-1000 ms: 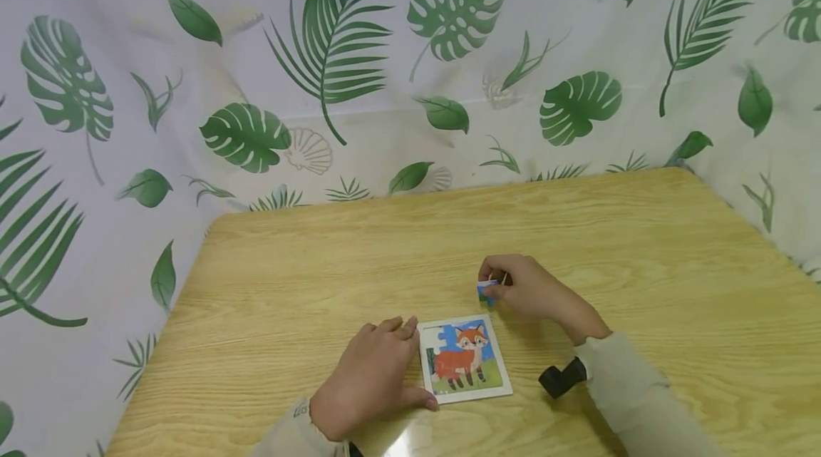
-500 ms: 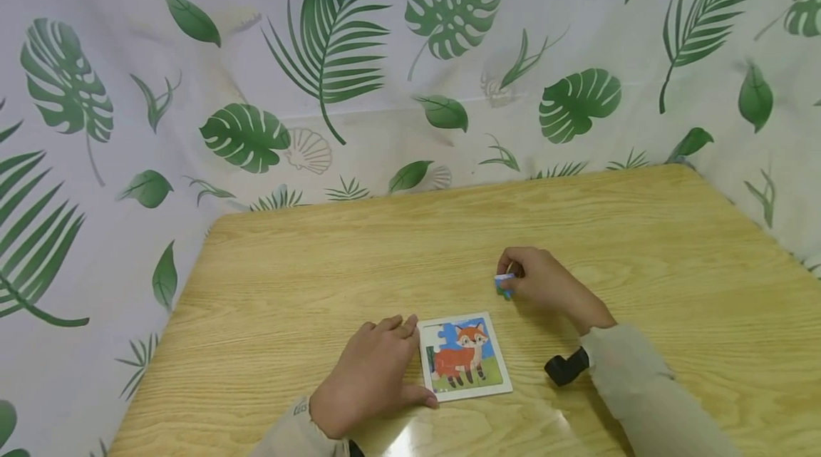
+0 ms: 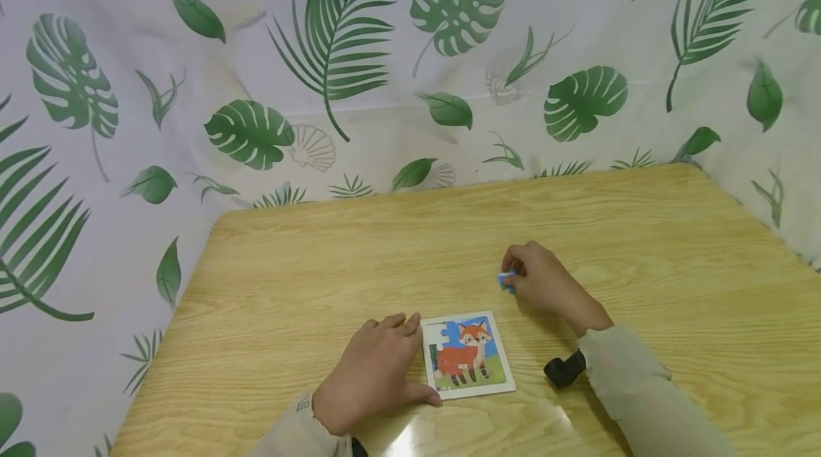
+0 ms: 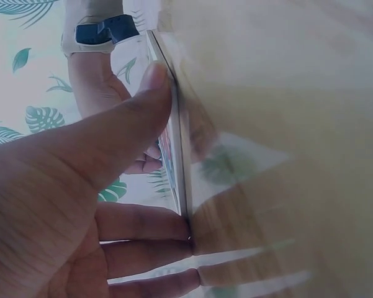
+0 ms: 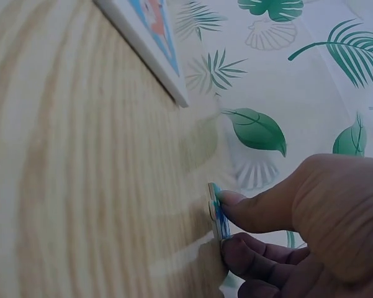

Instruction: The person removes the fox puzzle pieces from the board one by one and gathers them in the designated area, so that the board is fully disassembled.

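Observation:
A square fox jigsaw puzzle [image 3: 467, 361] in a white frame lies on the table, with a pale gap at its upper left corner. My left hand [image 3: 378, 371] rests along the frame's left side, fingers stretched out, thumb at the lower left corner. The left wrist view shows that thumb [image 4: 154, 81] on the frame's edge and the fingertips at the table surface. Up and to the right of the puzzle, my right hand [image 3: 545, 284] pinches a small blue-and-green puzzle piece [image 3: 507, 281] between thumb and fingers. In the right wrist view the piece [image 5: 221, 217] stands on edge, close over the table.
The wood-grain table [image 3: 308, 264] stretches to a leaf-printed white cloth [image 3: 385, 86] at the back and sides. A black wrist device [image 3: 564, 370] sticks out from the right sleeve, beside the puzzle's right edge.
My right hand has moved a little right and away from the puzzle, keeping the piece, which now looks tilted flatter. My left hand and the puzzle stay in place.

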`<state>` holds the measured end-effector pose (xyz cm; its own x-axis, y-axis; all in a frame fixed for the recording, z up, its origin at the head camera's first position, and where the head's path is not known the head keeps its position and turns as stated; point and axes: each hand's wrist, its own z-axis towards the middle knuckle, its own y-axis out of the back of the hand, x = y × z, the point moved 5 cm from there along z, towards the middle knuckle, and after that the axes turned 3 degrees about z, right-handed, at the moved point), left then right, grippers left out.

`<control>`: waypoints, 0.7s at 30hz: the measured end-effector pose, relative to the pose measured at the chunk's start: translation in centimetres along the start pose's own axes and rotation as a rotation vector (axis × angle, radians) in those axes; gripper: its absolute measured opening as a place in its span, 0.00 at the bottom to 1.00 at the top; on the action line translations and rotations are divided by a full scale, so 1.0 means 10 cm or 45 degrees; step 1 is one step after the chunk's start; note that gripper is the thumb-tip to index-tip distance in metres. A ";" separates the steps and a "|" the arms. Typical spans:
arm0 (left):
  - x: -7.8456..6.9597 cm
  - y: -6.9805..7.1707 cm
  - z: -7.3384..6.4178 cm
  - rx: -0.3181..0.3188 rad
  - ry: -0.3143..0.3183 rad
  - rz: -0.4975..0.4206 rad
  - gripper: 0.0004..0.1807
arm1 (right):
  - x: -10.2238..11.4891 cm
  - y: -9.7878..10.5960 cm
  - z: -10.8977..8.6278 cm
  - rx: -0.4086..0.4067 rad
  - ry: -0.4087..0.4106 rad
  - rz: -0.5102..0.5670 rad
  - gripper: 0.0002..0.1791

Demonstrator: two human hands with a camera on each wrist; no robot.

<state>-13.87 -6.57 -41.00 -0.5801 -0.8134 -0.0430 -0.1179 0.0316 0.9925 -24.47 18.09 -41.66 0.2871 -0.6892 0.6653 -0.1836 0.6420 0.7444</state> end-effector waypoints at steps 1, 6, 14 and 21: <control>0.00 0.00 0.00 0.001 0.000 0.002 0.53 | 0.00 0.00 0.00 -0.001 -0.004 -0.010 0.03; 0.00 0.01 0.00 0.010 0.004 0.007 0.53 | 0.04 0.00 -0.01 -0.021 -0.007 -0.055 0.03; -0.02 0.01 -0.01 0.017 0.009 0.013 0.53 | 0.33 -0.04 -0.05 -0.004 0.091 -0.043 0.02; -0.01 0.03 0.00 -0.006 0.006 0.040 0.52 | 0.56 -0.17 -0.09 0.129 0.054 -0.008 0.05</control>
<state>-13.85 -6.46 -40.71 -0.5797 -0.8148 -0.0110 -0.0957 0.0547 0.9939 -21.74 13.45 -39.23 0.3277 -0.6771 0.6589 -0.2754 0.5987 0.7522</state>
